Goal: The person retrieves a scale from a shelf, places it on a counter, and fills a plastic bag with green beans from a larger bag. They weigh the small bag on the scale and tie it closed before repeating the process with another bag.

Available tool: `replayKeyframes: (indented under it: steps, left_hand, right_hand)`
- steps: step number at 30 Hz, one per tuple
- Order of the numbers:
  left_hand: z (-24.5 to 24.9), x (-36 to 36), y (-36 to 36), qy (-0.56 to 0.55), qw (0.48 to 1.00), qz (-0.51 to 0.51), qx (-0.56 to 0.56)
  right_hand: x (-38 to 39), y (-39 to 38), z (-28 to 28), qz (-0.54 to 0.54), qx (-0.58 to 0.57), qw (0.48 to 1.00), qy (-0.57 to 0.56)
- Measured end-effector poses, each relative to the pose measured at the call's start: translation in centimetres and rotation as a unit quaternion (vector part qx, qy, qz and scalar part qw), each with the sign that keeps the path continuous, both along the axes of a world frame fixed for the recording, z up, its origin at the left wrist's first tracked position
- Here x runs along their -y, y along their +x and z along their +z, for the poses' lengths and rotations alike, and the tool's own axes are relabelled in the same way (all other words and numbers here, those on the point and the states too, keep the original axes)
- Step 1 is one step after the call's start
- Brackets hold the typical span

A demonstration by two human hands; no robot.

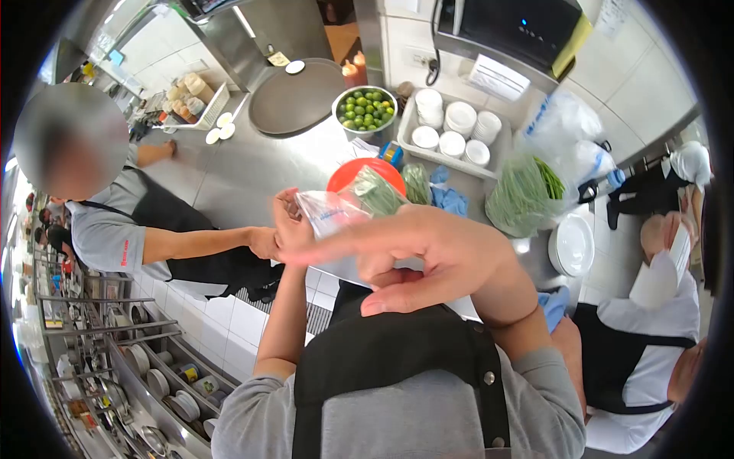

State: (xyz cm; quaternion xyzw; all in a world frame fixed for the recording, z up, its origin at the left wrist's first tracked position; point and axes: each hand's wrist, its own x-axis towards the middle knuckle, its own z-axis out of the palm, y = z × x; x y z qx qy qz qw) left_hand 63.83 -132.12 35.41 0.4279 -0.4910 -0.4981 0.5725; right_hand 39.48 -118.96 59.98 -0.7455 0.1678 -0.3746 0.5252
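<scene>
Close to the camera, my right hand [432, 256] points leftward with its index finger stretched out, the thumb apart and the other fingers curled; it holds nothing. Behind that finger, my left hand [289, 218] has its fingers at the edge of a clear plastic bag [330, 210] with blue print. The bag overlaps a bag of green leaves [375, 193] lying over a red-orange round container [359, 170]. A co-worker's hand [264, 243] reaches in from the left and overlaps my left wrist. My right hand hides part of the counter and the bag's lower side.
A bowl of green limes [365, 109] stands at the back, beside a large round brown tray [294, 96]. A white crate [489, 157] holds stacked white cups. To the right are bagged green vegetables [527, 195] and a white basin [571, 245]. Co-workers stand left and right.
</scene>
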Motion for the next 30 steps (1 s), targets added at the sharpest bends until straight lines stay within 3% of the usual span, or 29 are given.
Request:
replayKeyframes:
  steps: [2, 4, 8, 11, 14, 17, 20, 26, 30]
  left_hand:
    - [-0.3, -0.3, 0.9, -0.015, 0.997, -0.001, 0.071]
    - [-1.3, -0.6, 2.2, -0.041, 0.991, 0.003, 0.128]
    - [-3.2, 0.4, 4.3, -0.037, 0.985, 0.039, 0.163]
    - [-1.8, 0.6, 3.7, -0.032, 0.988, 0.037, 0.148]
    - [1.1, 0.5, 2.0, -0.079, 0.982, -0.019, 0.170]
    - [2.7, 0.5, 1.6, -0.092, 0.964, -0.112, 0.224]
    - [3.5, 1.0, 1.1, -0.144, 0.935, -0.166, 0.277]
    - [3.0, 1.9, 1.2, -0.046, 0.969, -0.181, 0.162]
    - [2.4, 1.7, 2.3, -0.020, 0.973, -0.190, 0.128]
  right_hand:
    - [0.6, -0.4, -0.3, -0.004, -0.007, 1.000, 0.012]
    - [0.7, -1.3, -3.0, -0.097, 0.042, 0.994, 0.033]
    - [0.4, -3.4, -8.2, -0.201, 0.022, 0.969, 0.141]
    - [-0.3, -2.9, -11.8, -0.288, -0.088, 0.939, 0.167]
    - [-1.3, -3.1, -15.8, -0.342, -0.375, 0.857, 0.084]
    - [-1.9, -2.7, -18.4, -0.298, -0.410, 0.857, 0.091]
    - [-1.5, -0.7, -19.1, -0.249, -0.335, 0.904, 0.090]
    - [0.8, 1.3, -20.4, -0.366, -0.291, 0.877, 0.109]
    - [1.9, 0.9, -21.4, -0.409, -0.283, 0.867, 0.045]
